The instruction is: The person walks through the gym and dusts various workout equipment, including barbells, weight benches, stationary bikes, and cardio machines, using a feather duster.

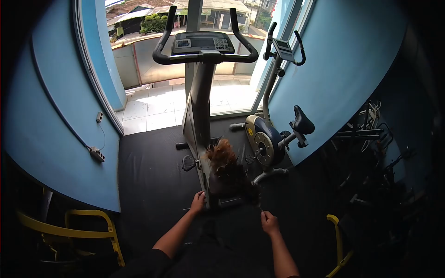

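Observation:
A feather duster [223,160], with brown feathers at the tip and darker ones behind, is slightly blurred in front of a large exercise bike [200,92]. Its thin handle runs down to my right hand [270,223], whose fingers are closed round the end. My left hand [198,202] is held beside the lower part of the same bike, fingers curled; I cannot make out whether anything is in them. The duster hides part of the bike's middle, where I cannot see a seat. Above stand the bike's console [202,43] and looped black handlebars.
A smaller exercise bike [265,139] stands to the right by the blue wall [338,60]. Yellow frames [88,213] flank me on both sides. On the left wall hangs a power strip [96,154] with a cable. Dark gym equipment [366,134] fills the far right.

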`<state>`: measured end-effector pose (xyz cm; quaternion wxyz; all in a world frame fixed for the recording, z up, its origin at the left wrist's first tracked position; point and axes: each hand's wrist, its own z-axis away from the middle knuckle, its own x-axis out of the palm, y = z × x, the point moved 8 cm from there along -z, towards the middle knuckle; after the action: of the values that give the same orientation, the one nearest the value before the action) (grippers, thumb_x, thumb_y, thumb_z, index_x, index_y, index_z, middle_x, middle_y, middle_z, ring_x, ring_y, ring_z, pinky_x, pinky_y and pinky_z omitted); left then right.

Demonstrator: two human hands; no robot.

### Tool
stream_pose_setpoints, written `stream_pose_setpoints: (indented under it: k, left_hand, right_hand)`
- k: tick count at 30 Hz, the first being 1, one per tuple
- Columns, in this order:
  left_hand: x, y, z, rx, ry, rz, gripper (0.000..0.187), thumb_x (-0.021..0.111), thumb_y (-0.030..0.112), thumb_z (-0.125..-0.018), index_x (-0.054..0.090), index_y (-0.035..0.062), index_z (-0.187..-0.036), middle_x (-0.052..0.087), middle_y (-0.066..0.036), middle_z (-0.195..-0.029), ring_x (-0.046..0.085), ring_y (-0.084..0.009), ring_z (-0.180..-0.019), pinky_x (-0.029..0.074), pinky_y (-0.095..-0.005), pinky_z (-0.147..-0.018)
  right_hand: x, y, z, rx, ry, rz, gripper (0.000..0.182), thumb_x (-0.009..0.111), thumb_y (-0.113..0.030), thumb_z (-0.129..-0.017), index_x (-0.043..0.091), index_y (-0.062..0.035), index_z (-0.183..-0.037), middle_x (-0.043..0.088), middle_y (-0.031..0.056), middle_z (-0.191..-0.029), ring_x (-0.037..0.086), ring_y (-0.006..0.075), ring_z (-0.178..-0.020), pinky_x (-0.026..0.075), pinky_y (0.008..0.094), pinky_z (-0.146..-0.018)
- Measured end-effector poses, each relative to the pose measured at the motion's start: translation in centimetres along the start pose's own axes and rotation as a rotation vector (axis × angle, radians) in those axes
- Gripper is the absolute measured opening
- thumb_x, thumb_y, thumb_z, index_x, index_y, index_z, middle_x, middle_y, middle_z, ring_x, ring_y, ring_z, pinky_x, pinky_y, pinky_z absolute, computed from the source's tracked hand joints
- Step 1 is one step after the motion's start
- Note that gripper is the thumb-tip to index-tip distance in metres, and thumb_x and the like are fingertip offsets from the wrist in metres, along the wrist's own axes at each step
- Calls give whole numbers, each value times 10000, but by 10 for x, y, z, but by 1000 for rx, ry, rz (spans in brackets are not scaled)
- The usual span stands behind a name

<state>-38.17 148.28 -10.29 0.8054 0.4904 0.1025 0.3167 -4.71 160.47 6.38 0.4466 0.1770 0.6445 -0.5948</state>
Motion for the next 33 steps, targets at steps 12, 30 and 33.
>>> stream_pose_setpoints:
  k: [12,30,33]
  left_hand:
    - [71,148,-58,229,205,-533,787,546,527,-890,303,21,-1442,460,-273,-1317,499,-418,-1194,402,-457,-1009]
    - [80,182,-87,137,307,-773,808,664,455,-791,285,154,-1438,482,-228,-1287,515,-395,-1183,418,-481,-998]
    - [89,214,-120,218,362,-830,785,675,427,-799,309,114,-1419,453,-234,-1298,471,-398,-1221,391,-483,-1023]
  right_hand:
    - [-1,6,-53,161,-110,48,298,533,-330,-927,671,-65,-922,621,165,-693,654,316,-651,469,402,-577]
    - [-192,-253,-473,-662,328,77,586,489,-63,-845,469,-215,-1411,544,178,-739,576,354,-674,476,468,-647]
    - [-224,-272,-528,-751,361,48,542,476,-14,-844,540,-190,-1352,528,165,-698,556,316,-640,458,425,-629]
